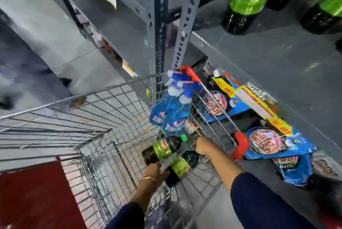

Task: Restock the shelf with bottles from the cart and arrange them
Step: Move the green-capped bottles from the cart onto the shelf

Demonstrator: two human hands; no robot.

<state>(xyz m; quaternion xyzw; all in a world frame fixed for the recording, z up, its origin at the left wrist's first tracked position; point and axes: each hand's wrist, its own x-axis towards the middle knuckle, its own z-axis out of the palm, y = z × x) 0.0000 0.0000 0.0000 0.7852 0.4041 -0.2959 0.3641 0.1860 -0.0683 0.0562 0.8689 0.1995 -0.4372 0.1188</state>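
— Down in the cart, what's each hand doing?

— Left hand is curled around the base of a dark bottle lying on the wire floor. Right hand is reaching to a second bottle beside it; whether those fingers have closed, I can't tell.

— Why two at once?

— Probably fewer trips. The shelf is just to the right, with matching bottles standing upright there.

— And the blue sprayers?

— Hooked over the cart's rim, out of the way.
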